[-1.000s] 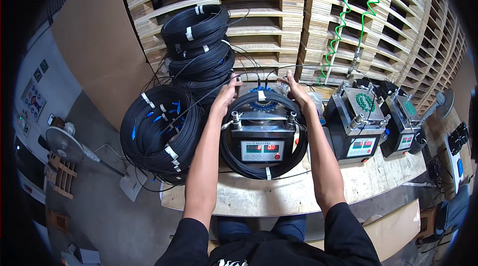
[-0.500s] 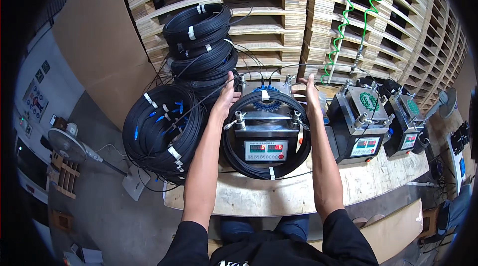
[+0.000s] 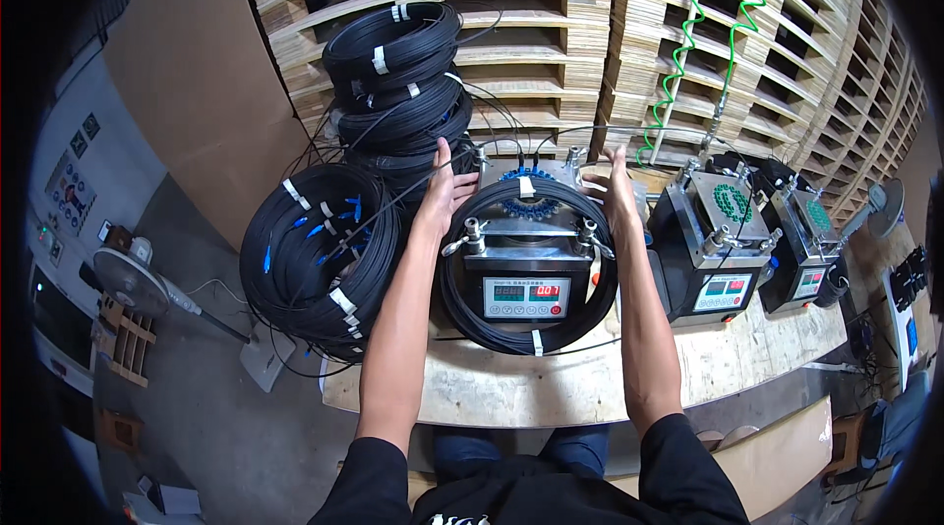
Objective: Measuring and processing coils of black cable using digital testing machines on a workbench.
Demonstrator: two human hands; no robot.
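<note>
Since the earlier frame our view has drawn nearer to the bench, while both hands sit much as they did at the far shoulders of the coil. Our left hand [image 3: 447, 193] lies with fingers spread and open against the upper left of the black cable coil [image 3: 462, 304]; our right hand [image 3: 618, 193] presses flat, fingers extended, on the upper right — neither is clenched around anything.

That coil rings the grey metal machine [image 3: 528, 274] at the middle of the wooden workbench [image 3: 551, 387], bound at intervals by white ties, with blue connectors showing at its far side. We judge it moderately heavy and floppy: thin, smooth-jacketed cable that will sag where unsupported, so taking it at two opposite points near the ties seems safest, keeping clear of the blue ends, which look delicate.

Beside the left hand a loose bundle of cable coils [image 3: 320, 255] hangs off the bench edge, and a taller stack of coils [image 3: 398, 73] rises behind it. Two similar machines [image 3: 716, 240] stand to the right, boxy with wing nuts and small display panels. Behind everything — rough pale timber pallets [image 3: 551, 24] and a springy green coiled hose [image 3: 688, 43].
</note>
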